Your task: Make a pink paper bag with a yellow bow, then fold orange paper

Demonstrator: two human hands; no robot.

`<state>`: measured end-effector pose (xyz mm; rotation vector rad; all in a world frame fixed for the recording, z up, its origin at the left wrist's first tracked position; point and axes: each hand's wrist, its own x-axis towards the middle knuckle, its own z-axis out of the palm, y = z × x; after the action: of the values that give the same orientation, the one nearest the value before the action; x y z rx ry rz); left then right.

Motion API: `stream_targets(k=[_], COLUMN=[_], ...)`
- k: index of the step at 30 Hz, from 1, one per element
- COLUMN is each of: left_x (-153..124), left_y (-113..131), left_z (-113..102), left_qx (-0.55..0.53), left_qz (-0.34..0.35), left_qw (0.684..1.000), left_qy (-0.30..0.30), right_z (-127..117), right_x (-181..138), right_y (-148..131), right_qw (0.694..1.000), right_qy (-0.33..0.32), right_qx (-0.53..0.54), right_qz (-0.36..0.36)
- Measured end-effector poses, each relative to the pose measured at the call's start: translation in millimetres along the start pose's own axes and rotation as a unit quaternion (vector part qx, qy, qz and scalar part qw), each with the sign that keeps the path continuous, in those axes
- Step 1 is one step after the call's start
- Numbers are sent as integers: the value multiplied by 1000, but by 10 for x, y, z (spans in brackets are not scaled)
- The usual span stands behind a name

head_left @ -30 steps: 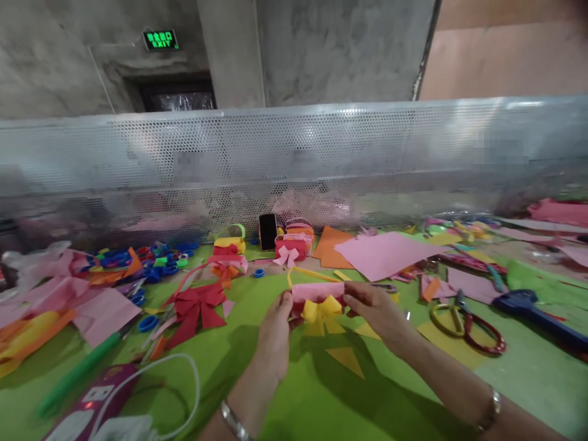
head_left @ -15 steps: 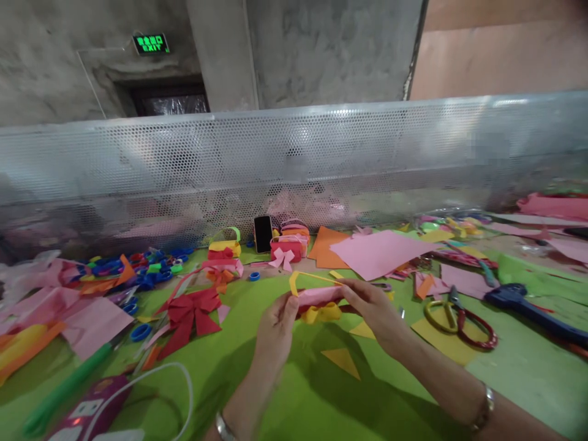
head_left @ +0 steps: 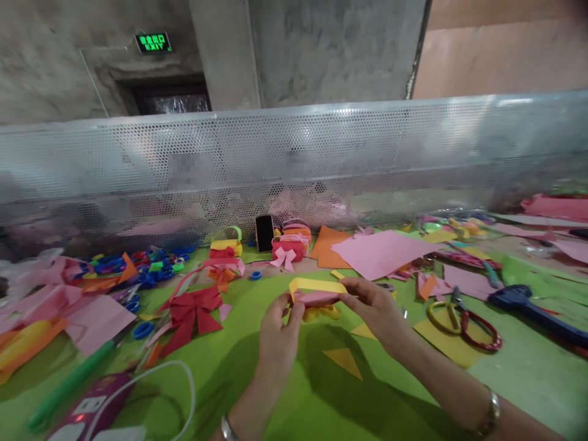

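Note:
Between both hands, above the green tabletop (head_left: 257, 380), is a small pink paper handbag (head_left: 316, 297) with a yellow strip handle (head_left: 316, 284) and a yellow bow (head_left: 323, 313) low on its front. My left hand (head_left: 280, 324) pinches its left end, thumb in front. At the right end, my right hand (head_left: 374, 309) grips it where the handle meets the bag. The bag's far side is hidden. A loose yellow paper triangle (head_left: 344, 362) lies below the hands.
Scissors (head_left: 463, 324) and a blue-handled tool (head_left: 537, 312) lie right. Left are a red paper bow (head_left: 195, 315), a green-handled tool (head_left: 68, 386) and a power strip (head_left: 89, 407) with a white cable. Finished paper bags (head_left: 290, 248) and a phone (head_left: 264, 234) stand before the perforated metal panel (head_left: 367, 153).
The paper handbag has tilted in my hands, so the yellow handle now shows its broad face and less of the bow is visible. Both hands keep their hold.

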<state>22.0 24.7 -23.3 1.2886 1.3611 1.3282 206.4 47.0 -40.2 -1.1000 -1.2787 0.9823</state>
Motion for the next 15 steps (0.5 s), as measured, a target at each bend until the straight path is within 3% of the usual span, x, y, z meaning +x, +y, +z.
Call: stream_targets(k=[15], left_x=[-23], left_y=[20], left_z=[17], left_qx=[-52], left_qz=[-30], left_qw=[998], left_qy=[-14], right_z=[1], right_x=[-7], right_y=[2], right_qw=[996], right_qy=[2], right_qx=[-83], right_qz=[-45])
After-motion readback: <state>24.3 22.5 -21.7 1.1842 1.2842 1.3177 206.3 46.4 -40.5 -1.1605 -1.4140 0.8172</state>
